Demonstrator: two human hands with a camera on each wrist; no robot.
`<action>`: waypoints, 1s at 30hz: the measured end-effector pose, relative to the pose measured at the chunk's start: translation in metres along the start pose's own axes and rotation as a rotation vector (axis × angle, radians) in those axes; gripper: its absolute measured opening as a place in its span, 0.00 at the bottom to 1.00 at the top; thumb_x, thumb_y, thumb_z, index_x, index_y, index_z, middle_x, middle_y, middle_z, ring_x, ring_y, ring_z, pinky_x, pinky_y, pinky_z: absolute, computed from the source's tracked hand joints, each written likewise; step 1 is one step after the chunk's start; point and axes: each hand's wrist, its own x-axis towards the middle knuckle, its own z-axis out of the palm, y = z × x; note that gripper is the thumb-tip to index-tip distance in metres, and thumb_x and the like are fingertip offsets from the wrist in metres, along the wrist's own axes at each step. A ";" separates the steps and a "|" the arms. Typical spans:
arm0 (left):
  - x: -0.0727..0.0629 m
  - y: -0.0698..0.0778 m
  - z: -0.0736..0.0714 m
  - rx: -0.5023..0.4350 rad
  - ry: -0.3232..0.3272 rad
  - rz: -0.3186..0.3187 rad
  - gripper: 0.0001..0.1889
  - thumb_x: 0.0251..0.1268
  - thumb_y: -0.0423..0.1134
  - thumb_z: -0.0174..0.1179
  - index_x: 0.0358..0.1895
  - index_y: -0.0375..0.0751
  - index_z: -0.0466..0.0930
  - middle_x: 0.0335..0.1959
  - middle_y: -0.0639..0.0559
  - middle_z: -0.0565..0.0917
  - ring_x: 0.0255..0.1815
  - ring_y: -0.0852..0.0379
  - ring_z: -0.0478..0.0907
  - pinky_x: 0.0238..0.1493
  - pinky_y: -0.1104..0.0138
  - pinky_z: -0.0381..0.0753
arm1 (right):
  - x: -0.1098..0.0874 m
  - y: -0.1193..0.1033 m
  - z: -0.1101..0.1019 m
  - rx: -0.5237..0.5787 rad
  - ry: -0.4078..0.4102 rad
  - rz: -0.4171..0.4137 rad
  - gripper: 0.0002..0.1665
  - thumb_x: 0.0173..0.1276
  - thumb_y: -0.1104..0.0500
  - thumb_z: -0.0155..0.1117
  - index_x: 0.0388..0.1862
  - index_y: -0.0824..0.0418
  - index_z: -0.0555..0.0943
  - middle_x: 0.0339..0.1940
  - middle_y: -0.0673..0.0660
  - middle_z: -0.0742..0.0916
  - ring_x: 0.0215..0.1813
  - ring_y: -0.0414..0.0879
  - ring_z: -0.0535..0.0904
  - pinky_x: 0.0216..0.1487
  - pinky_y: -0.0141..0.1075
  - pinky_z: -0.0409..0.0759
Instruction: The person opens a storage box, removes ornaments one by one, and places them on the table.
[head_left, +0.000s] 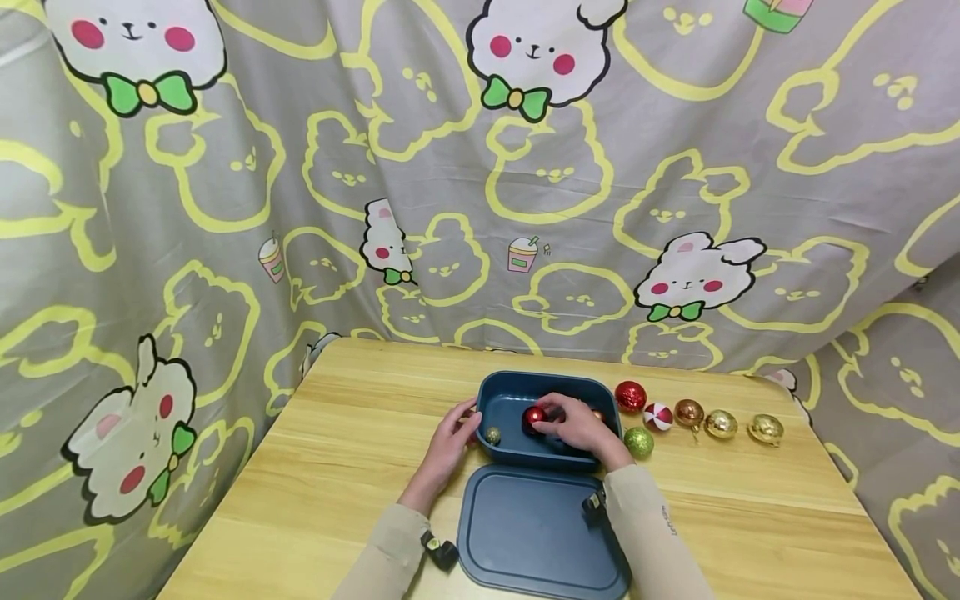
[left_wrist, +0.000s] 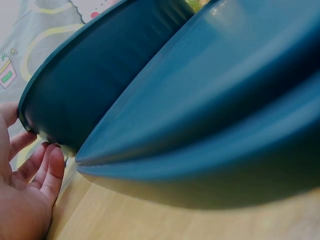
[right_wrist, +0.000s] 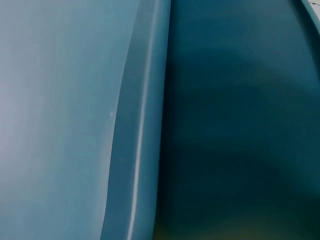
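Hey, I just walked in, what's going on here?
A person's right hand holds a shiny red ball inside a blue box, while the left hand touches the box's left end. A small gold ball lies in the box too. The lid lies flat, nearer the person, and six more balls sit on the table to the right.

Glossy bauble point(head_left: 533, 416), smooth plast. box point(head_left: 517, 455)

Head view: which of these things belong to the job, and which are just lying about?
Likely the job:
red ball, held by the right hand
blue box, touched by the left hand
small ball inside
probably lid, loose balls outside

Just there:
wooden table
patterned curtain
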 end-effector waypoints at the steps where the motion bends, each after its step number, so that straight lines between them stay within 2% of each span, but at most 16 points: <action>1: 0.000 0.000 0.000 0.001 0.000 0.000 0.24 0.80 0.38 0.57 0.72 0.31 0.72 0.52 0.40 0.78 0.39 0.55 0.75 0.42 0.63 0.80 | 0.000 0.000 0.000 -0.002 -0.004 -0.001 0.20 0.70 0.53 0.73 0.58 0.56 0.83 0.51 0.56 0.87 0.44 0.47 0.81 0.45 0.41 0.82; 12: 0.001 -0.001 0.000 0.011 0.003 0.007 0.23 0.80 0.37 0.57 0.71 0.30 0.73 0.52 0.40 0.78 0.39 0.55 0.75 0.41 0.64 0.80 | 0.000 -0.001 -0.004 0.031 0.021 0.007 0.20 0.70 0.52 0.73 0.59 0.53 0.84 0.52 0.56 0.86 0.48 0.48 0.82 0.49 0.44 0.83; 19: 0.014 -0.032 0.000 0.032 0.033 0.014 0.24 0.81 0.41 0.56 0.72 0.34 0.73 0.54 0.39 0.78 0.39 0.57 0.75 0.39 0.68 0.79 | 0.000 -0.002 -0.007 0.026 0.077 -0.006 0.21 0.70 0.51 0.74 0.59 0.52 0.84 0.50 0.55 0.87 0.48 0.47 0.84 0.55 0.48 0.84; 26: 0.001 -0.001 0.000 0.019 0.008 0.008 0.23 0.80 0.37 0.56 0.71 0.30 0.72 0.54 0.34 0.77 0.39 0.57 0.75 0.40 0.66 0.80 | -0.004 -0.003 -0.012 0.039 0.123 -0.025 0.21 0.70 0.53 0.73 0.60 0.53 0.83 0.53 0.56 0.87 0.49 0.47 0.84 0.56 0.48 0.84; 30: 0.000 0.000 0.000 0.022 0.007 0.015 0.23 0.80 0.37 0.56 0.71 0.29 0.72 0.53 0.36 0.78 0.38 0.59 0.75 0.40 0.66 0.80 | -0.006 -0.002 -0.016 0.034 0.146 -0.025 0.22 0.70 0.52 0.74 0.60 0.53 0.83 0.55 0.57 0.87 0.49 0.48 0.84 0.55 0.47 0.85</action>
